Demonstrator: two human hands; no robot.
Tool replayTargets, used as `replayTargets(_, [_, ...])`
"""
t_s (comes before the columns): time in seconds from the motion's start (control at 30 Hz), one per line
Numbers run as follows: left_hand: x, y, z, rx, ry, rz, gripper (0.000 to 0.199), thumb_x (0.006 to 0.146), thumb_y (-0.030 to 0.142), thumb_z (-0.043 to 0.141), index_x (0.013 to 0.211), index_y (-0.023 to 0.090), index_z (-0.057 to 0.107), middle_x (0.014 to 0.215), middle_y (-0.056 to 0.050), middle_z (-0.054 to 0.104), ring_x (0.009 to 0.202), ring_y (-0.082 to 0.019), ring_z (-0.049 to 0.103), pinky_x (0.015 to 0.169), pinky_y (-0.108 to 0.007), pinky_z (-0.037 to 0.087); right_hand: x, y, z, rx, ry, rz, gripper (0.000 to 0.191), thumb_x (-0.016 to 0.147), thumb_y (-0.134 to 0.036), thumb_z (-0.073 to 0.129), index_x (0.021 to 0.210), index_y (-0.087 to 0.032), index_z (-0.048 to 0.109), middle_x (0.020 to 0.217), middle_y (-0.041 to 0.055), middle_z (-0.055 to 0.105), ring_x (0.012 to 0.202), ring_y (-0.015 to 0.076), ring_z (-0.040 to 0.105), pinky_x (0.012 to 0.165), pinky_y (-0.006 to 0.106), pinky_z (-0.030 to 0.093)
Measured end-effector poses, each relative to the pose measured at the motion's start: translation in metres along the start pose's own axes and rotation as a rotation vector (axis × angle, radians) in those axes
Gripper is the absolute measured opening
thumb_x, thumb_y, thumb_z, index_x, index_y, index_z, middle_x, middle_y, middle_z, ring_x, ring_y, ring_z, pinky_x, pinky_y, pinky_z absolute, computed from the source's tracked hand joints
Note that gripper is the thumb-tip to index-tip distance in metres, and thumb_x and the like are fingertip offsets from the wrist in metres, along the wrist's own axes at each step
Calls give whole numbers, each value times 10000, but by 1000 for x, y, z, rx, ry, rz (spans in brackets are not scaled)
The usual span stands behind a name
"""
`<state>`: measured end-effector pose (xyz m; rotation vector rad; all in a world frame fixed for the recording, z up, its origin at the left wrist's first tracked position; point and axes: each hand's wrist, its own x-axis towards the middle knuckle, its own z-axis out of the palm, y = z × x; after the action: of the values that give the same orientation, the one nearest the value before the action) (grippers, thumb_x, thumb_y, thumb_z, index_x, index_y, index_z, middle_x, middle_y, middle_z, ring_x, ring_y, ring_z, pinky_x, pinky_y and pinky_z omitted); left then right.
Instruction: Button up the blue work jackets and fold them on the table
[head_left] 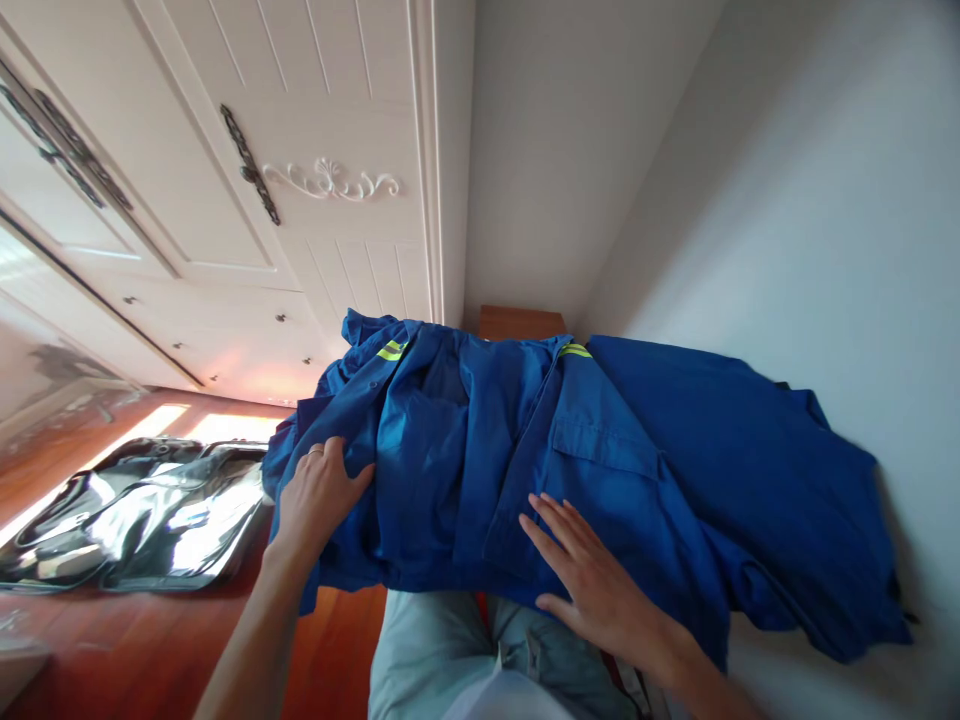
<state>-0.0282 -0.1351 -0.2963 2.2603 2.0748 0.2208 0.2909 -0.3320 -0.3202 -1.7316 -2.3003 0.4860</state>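
Observation:
A blue work jacket (427, 460) with yellow reflective strips and a flapped chest pocket lies spread out, front up, before me. Its front edges are apart, and the cloth between them is creased. On the left part of the jacket rests my left hand (319, 495), a ring on one finger. The thumb is stretched away from the bent fingers, whose tips are partly hidden. My right hand (581, 570) is over the right front panel below the pocket, fingers spread, gripping nothing. More blue cloth (742, 470) extends to the right; what supports it is mostly covered.
An open suitcase (150, 510) lies on the reddish wooden floor (349, 640) at the left. White wardrobe doors (330, 120) with dark handles rise ahead on the left. A pale wall (825, 230) borders the right side. A brown wooden edge (521, 322) shows behind the jacket.

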Motion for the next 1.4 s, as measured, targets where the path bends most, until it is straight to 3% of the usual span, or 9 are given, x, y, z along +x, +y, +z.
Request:
replayTargets(0.17, [-19,8,22,-376,239,-58,517,834,486,527,1228,152,556,1066,-124,610,970,-281,614,892,-408,492,24,1,46,16,305,41,658,777,-176,707,1407,-222,522,1475,151,471,1367,336,431,1122,588,357])
replayTargets(0.27, [-27,15,28,-565,324,-56,397,841,434,541,1117,159,620,985,-93,620,876,-233,615,846,-374,502,25,3,35,219,429,83,258,908,-244,573,1118,-221,721,1188,117,692,1147,285,629,1013,497,496])
replayTargets(0.37, [-37,20,27,-723,360,-48,317,841,428,572,1005,172,662,845,-49,626,762,-194,598,771,-337,503,17,3,18,484,506,172,254,945,-357,542,1008,-221,747,1069,85,733,1005,263,686,913,415,551])
replayTargets(0.47, [-54,37,22,-1032,171,-1,306,808,467,640,905,178,675,735,-20,626,668,-159,574,648,-281,480,9,1,11,652,589,309,287,907,-435,591,999,-212,747,1008,63,745,949,273,689,862,398,556])
replayTargets(0.67, [-94,124,31,-1549,-605,232,490,809,555,649,1116,173,629,894,-72,656,661,-132,589,506,-218,402,3,-3,22,825,700,462,382,854,-525,601,950,-173,717,874,65,730,847,261,666,794,379,550])
replayTargets(0.87, [-107,173,52,-1553,-614,238,590,850,538,627,1318,203,495,1024,-79,603,742,-142,605,563,-235,453,-8,-6,13,736,474,196,291,900,-437,537,985,-198,681,1078,91,663,953,227,631,821,319,530])
replayTargets(1.0, [-111,153,59,-1514,-443,158,511,830,477,677,1245,201,567,982,-64,612,734,-130,583,598,-229,462,-13,-5,0,592,245,123,220,909,-330,540,1006,-193,682,1156,105,639,1030,230,621,916,340,507])
replayTargets(1.23, [-111,52,61,-1231,419,-351,501,820,455,646,1238,203,536,1108,-87,605,938,-198,620,779,-319,526,-8,11,-7,526,217,149,258,923,-401,550,1043,-201,662,1288,124,605,1204,277,565,1038,408,453])
replayTargets(1.4, [-114,-6,75,-811,470,-478,650,808,487,598,1337,136,459,1303,-190,506,1245,-341,495,977,-491,476,11,9,-28,505,86,92,197,901,-374,569,972,-217,664,1279,114,630,1188,287,581,1019,426,469])
